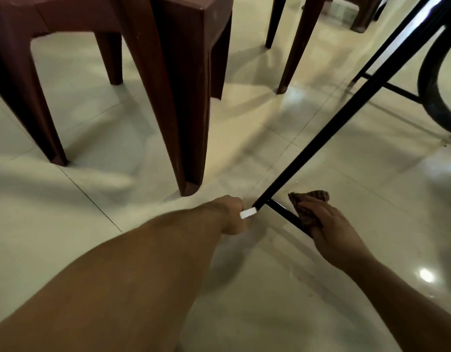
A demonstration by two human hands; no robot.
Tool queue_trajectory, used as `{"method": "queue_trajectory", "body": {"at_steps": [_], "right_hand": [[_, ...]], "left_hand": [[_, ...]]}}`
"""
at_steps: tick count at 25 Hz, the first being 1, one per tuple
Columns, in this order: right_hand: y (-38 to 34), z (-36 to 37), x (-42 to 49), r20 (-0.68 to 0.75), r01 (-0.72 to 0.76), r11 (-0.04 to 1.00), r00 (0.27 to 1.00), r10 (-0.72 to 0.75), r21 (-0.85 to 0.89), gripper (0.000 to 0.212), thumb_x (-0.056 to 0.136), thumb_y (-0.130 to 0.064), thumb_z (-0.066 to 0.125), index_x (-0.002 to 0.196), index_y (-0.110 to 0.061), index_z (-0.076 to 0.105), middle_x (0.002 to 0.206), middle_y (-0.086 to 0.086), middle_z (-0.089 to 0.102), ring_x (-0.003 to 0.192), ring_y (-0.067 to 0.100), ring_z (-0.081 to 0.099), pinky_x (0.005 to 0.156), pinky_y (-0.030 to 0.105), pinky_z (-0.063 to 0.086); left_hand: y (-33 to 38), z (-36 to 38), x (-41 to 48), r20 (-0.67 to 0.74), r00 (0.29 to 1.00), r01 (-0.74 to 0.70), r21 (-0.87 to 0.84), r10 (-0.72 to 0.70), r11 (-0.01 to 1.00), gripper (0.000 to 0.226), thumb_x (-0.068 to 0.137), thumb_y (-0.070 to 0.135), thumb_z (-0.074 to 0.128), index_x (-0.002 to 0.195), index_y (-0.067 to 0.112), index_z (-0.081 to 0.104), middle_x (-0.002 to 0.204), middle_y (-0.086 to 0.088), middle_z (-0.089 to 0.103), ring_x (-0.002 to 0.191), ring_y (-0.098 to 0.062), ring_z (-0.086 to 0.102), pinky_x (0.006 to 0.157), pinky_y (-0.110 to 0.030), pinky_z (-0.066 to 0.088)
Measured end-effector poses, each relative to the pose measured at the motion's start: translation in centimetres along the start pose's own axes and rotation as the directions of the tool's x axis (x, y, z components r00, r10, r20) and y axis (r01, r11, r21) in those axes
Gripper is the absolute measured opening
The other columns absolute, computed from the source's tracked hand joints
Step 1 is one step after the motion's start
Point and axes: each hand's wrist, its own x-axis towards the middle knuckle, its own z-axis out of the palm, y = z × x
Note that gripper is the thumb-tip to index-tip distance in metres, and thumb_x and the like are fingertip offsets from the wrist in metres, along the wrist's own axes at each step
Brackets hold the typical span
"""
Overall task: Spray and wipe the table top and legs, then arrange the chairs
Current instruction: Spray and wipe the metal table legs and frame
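Low over the tiled floor, my left hand point(232, 214) is curled in a fist round a sprayer, of which only the white nozzle point(248, 214) shows. The nozzle sits right at the foot of the thin black table leg point(346, 110), which slants up to the top right. My right hand point(328, 224) grips a brown cloth point(310, 196) and presses it round the black crossbar point(282, 210) that runs from the leg's foot. The table top is out of view.
A dark brown plastic chair point(168, 72) stands at the upper left, its nearest leg close to my left hand. A second brown chair point(295, 47) stands behind. A black curved tyre-like object point(427, 97) and further black table bars point(397, 88) are at the right.
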Motion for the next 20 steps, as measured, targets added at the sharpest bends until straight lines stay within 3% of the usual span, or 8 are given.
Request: {"method": "queue_trajectory", "body": {"at_steps": [3,6,8,12,16,18,20], "right_hand": [[-0.5,2.5,-0.1,-0.008,-0.037,0.999,0.999,0.037,-0.006,0.047,0.092,-0.013,0.057,0.138,-0.021,0.056,0.145,-0.002,0.054,0.127,0.028,0.046,0.105,0.040,0.042],[-0.2,3.3,0.4,-0.066,-0.157,0.986,0.985,0.160,0.048,0.043,0.089,-0.022,0.050,0.131,-0.022,0.059,0.122,0.003,0.064,0.107,0.028,0.049,0.086,0.039,0.046],[0.0,3.4,0.4,-0.096,-0.248,0.957,0.960,0.264,0.148,0.045,0.085,-0.028,0.044,0.127,-0.023,0.060,0.111,0.003,0.065,0.103,0.028,0.050,0.084,0.040,0.047],[0.5,3.5,-0.6,-0.084,-0.250,0.956,0.961,0.265,0.151,0.045,0.088,-0.038,0.038,0.129,-0.029,0.055,0.111,0.000,0.067,0.105,0.028,0.056,0.096,0.054,0.045],[1.7,3.5,-0.8,-0.111,-0.353,0.932,0.926,0.360,0.079,0.043,0.094,-0.040,0.040,0.132,-0.030,0.056,0.120,0.005,0.065,0.121,0.037,0.052,0.111,0.065,0.026],[1.5,3.5,-0.7,-0.136,-0.312,0.932,0.931,0.339,0.185,0.037,0.097,-0.032,0.047,0.132,-0.027,0.059,0.121,0.005,0.066,0.119,0.033,0.054,0.111,0.058,0.033],[0.6,3.2,-0.4,-0.114,-0.251,0.881,0.941,0.320,0.400,0.031,0.102,-0.025,0.050,0.131,-0.025,0.061,0.120,-0.002,0.067,0.109,0.018,0.060,0.100,0.037,0.045]], "left_hand": [[0.4,2.4,0.9,-0.083,0.996,-0.037,-0.022,0.035,0.999,0.005,0.091,0.020,0.059,0.093,0.016,0.060,0.092,-0.002,0.059,0.083,-0.025,0.058,0.070,-0.031,0.047],[1.5,3.0,1.3,-0.192,0.981,-0.034,-0.142,0.006,0.989,0.022,0.089,0.022,0.057,0.070,0.020,0.045,0.078,0.000,0.053,0.067,-0.020,0.054,0.057,-0.030,0.039],[2.4,3.1,1.3,-0.203,0.979,-0.052,-0.174,0.016,0.983,0.023,0.090,0.023,0.058,0.071,0.021,0.045,0.081,-0.003,0.056,0.066,-0.018,0.053,0.057,-0.030,0.040],[2.9,4.1,1.6,-0.183,0.980,-0.107,-0.163,0.077,0.981,0.020,0.091,0.024,0.058,0.075,0.020,0.047,0.084,-0.004,0.056,0.067,-0.020,0.053,0.058,-0.031,0.040],[2.3,4.3,1.8,-0.206,0.974,-0.135,-0.176,0.097,0.975,0.013,0.092,0.025,0.059,0.083,0.016,0.056,0.081,-0.004,0.057,0.066,-0.022,0.057,0.059,-0.035,0.049],[2.1,4.2,1.9,-0.204,0.973,-0.140,-0.149,0.108,0.979,0.012,0.092,0.025,0.061,0.090,0.013,0.060,0.082,-0.004,0.057,0.067,-0.021,0.057,0.064,-0.039,0.055],[2.0,4.3,1.9,-0.202,0.972,-0.151,-0.138,0.121,0.979,0.012,0.093,0.024,0.061,0.091,0.012,0.062,0.081,-0.004,0.058,0.065,-0.020,0.057,0.065,-0.039,0.056]]}}
